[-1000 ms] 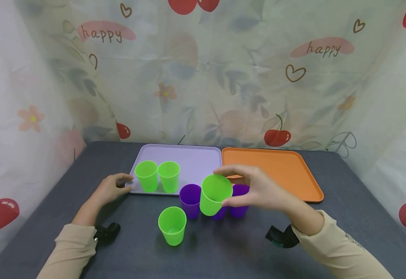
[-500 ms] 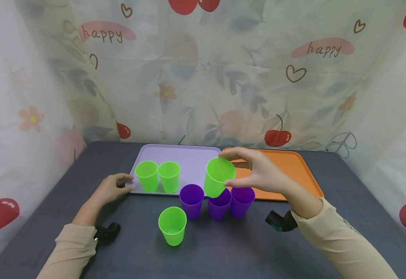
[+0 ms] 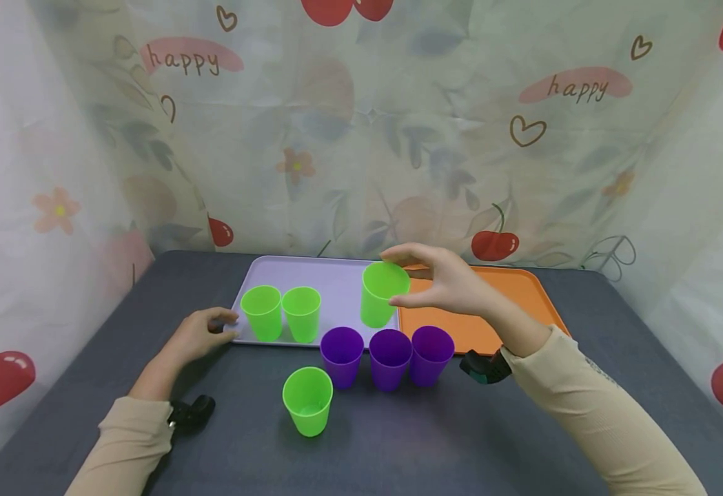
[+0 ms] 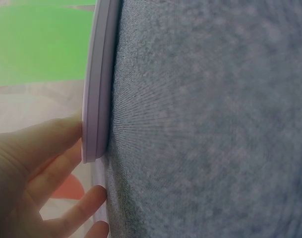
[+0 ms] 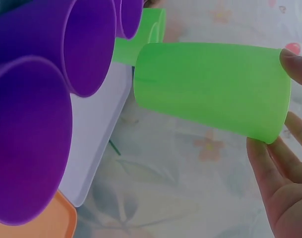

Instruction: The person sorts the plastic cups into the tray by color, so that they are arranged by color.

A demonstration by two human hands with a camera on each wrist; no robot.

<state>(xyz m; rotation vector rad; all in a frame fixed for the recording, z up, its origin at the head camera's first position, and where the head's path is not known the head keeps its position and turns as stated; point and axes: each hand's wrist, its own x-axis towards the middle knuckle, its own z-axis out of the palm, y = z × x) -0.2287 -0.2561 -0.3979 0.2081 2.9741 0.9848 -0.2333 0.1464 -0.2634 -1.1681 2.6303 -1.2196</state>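
Note:
My right hand (image 3: 444,279) pinches a green plastic cup (image 3: 378,303) near its rim, thumb on the near side and fingers on the far side. The cup is upright above the right end of the lavender tray (image 3: 342,289), and in the right wrist view no surface touches its base. Two green cups, a left one (image 3: 262,317) and a right one (image 3: 302,317), stand side by side on that tray. My left hand (image 3: 200,334) holds the tray's front left corner; in the left wrist view the thumb (image 4: 66,129) presses the rim.
Three purple cups, left (image 3: 342,362), middle (image 3: 389,365) and right (image 3: 431,358), stand in a row before the trays. Another green cup (image 3: 308,406) stands nearer on the dark table (image 3: 398,455). An orange tray (image 3: 491,303) adjoins the lavender one on the right.
My right hand has carried the green cup up and away from me, from in front of the purple cups to over the lavender tray. The left hand stays at the tray corner.

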